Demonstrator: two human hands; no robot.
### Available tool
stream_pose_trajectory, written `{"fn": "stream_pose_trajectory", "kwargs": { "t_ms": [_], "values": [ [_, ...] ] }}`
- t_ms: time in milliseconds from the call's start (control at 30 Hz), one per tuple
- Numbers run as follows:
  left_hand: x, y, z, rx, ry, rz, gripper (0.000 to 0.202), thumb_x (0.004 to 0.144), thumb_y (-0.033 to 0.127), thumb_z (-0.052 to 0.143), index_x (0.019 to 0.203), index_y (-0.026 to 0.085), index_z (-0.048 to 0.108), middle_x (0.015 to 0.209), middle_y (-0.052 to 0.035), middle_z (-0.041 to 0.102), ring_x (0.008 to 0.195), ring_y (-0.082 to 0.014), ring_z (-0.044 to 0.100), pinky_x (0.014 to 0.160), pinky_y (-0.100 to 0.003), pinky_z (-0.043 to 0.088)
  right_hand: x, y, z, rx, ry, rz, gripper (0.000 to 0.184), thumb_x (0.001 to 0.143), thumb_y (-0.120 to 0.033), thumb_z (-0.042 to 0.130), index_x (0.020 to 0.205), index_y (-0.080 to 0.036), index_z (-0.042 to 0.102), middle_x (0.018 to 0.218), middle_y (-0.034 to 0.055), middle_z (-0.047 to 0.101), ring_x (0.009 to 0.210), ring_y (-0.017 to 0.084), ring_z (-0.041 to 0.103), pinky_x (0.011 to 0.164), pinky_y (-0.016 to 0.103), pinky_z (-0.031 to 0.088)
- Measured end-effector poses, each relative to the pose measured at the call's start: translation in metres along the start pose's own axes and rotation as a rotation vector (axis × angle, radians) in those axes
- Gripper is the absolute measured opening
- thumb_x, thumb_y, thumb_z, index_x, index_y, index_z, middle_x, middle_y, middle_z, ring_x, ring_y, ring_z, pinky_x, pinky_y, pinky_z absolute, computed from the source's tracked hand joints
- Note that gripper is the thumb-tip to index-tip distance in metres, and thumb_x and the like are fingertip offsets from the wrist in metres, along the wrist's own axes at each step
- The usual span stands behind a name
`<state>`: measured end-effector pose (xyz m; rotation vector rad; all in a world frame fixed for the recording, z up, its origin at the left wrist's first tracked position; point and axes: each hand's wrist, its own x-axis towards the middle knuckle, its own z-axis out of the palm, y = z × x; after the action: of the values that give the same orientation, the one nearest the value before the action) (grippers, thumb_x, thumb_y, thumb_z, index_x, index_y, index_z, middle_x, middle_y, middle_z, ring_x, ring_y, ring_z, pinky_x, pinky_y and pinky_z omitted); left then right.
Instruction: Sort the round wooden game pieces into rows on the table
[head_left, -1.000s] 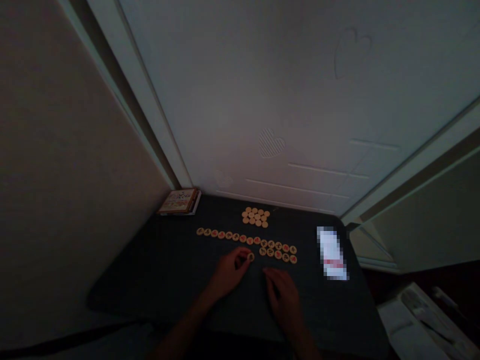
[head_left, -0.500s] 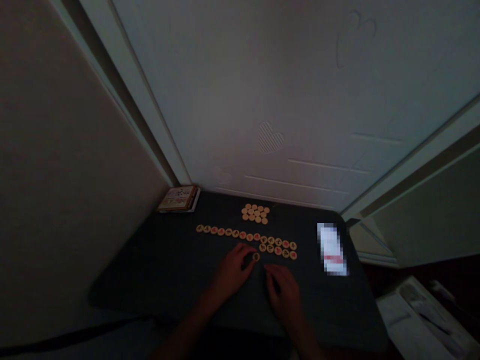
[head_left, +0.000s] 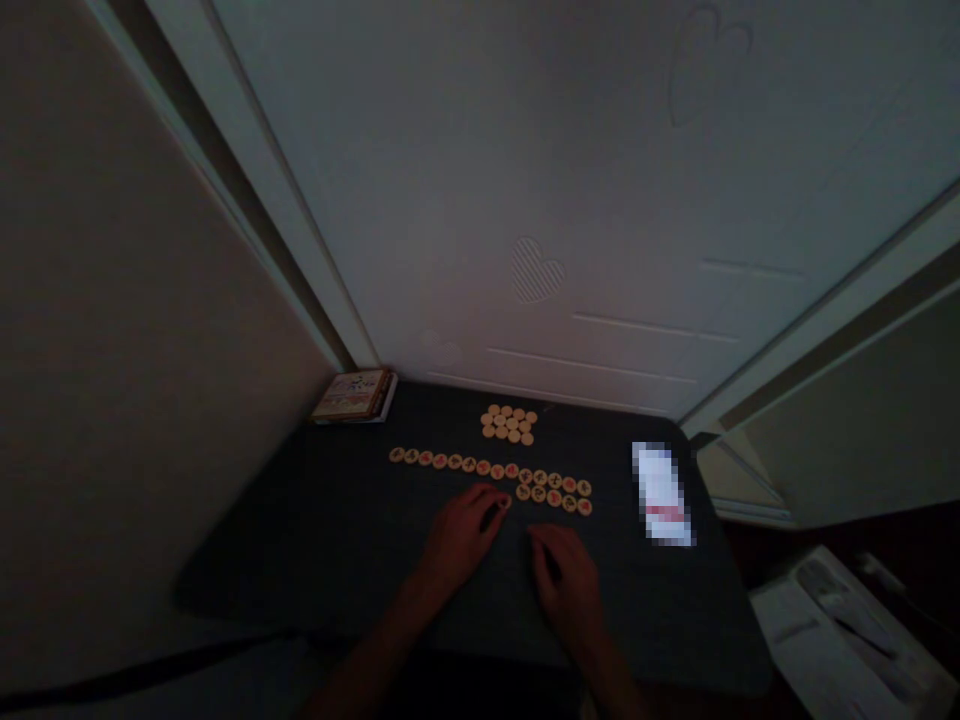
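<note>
My left hand (head_left: 459,532) lies on the dark table (head_left: 300,540) with its fingertips curled over a round wooden game piece (head_left: 505,503), which is mostly hidden under them. That piece sits at the left end of a short lower row of pieces (head_left: 555,498). Above it runs a long row of marked wooden pieces (head_left: 465,465). My right hand (head_left: 568,585) rests flat on the table just to the right, fingers stretched out, holding nothing.
A cluster of blank-faced wooden pieces (head_left: 510,424) lies near the table's far edge. A small box (head_left: 354,396) sits at the far left corner. A white packet (head_left: 661,494) lies to the right. A pale wall panel (head_left: 570,200) rises behind.
My left hand has slid the single piece to the right, up against the short lower row, and its fingers now cover it. My right hand has stayed put.
</note>
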<state>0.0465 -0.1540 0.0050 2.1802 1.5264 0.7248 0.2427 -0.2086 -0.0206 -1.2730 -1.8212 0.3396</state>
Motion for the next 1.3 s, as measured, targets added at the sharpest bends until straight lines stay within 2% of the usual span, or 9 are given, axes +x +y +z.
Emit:
{"fn": "stream_pose_trajectory", "kwargs": {
  "t_ms": [500, 700, 833, 967, 1100, 1300],
  "values": [
    [0.003, -0.009, 0.008, -0.047, 0.06, -0.006, 0.024, 0.1, 0.027, 0.049, 0.118, 0.03, 0.066, 0.117, -0.0003, 0.068, 0.107, -0.0169, 0.067, 0.096, -0.032, 0.054, 0.002, -0.003, -0.003, 0.014, 0.001, 0.034, 0.027, 0.097, -0.015, 0.051, 0.117, -0.025, 0.067, 0.104, 0.0062, 0.072, 0.098, 0.02, 0.068, 0.088, 0.038, 0.058],
    [0.003, -0.009, 0.009, -0.037, 0.065, -0.007, 0.025, 0.1, 0.026, 0.05, 0.118, 0.03, 0.066, 0.118, -0.0008, 0.069, 0.106, -0.0172, 0.067, 0.096, -0.032, 0.055, 0.003, 0.0, -0.001, -0.06, 0.014, 0.025, 0.026, 0.098, -0.018, 0.05, 0.118, -0.023, 0.066, 0.107, 0.008, 0.071, 0.101, 0.022, 0.067, 0.091, 0.041, 0.057],
    [0.004, -0.009, 0.008, -0.054, 0.069, -0.012, 0.027, 0.1, 0.024, 0.049, 0.119, 0.029, 0.067, 0.118, -0.0011, 0.069, 0.107, -0.0172, 0.067, 0.096, -0.032, 0.055, 0.003, 0.001, 0.001, -0.157, -0.072, -0.022, 0.03, 0.098, -0.021, 0.051, 0.126, -0.025, 0.063, 0.121, 0.0084, 0.069, 0.116, 0.024, 0.062, 0.1, 0.045, 0.052],
    [0.003, -0.009, 0.008, -0.069, 0.069, -0.006, 0.029, 0.098, 0.024, 0.05, 0.121, 0.031, 0.067, 0.117, -0.0007, 0.069, 0.106, -0.0173, 0.068, 0.096, -0.033, 0.056, 0.006, -0.003, 0.001, -0.24, -0.169, -0.067, 0.042, 0.098, -0.027, 0.054, 0.14, -0.028, 0.054, 0.138, 0.0076, 0.062, 0.129, 0.026, 0.055, 0.106, 0.047, 0.046],
    [0.0, -0.01, 0.01, -0.064, 0.074, -0.004, 0.032, 0.098, 0.024, 0.05, 0.125, 0.031, 0.065, 0.121, -0.0014, 0.067, 0.109, -0.0176, 0.067, 0.096, -0.032, 0.056, 0.011, -0.007, 0.002, -0.288, -0.238, -0.055, 0.05, 0.098, -0.034, 0.054, 0.147, -0.029, 0.046, 0.145, 0.0067, 0.057, 0.131, 0.027, 0.053, 0.105, 0.048, 0.044],
    [-0.002, -0.008, 0.011, 0.006, 0.07, -0.007, 0.032, 0.098, 0.025, 0.051, 0.127, 0.031, 0.064, 0.122, -0.0023, 0.066, 0.111, -0.0196, 0.066, 0.097, -0.034, 0.055, 0.013, -0.008, 0.005, -0.334, -0.267, -0.05, 0.051, 0.099, -0.037, 0.053, 0.148, -0.028, 0.045, 0.148, 0.0074, 0.054, 0.13, 0.03, 0.052, 0.102, 0.051, 0.044]
  ]
}}
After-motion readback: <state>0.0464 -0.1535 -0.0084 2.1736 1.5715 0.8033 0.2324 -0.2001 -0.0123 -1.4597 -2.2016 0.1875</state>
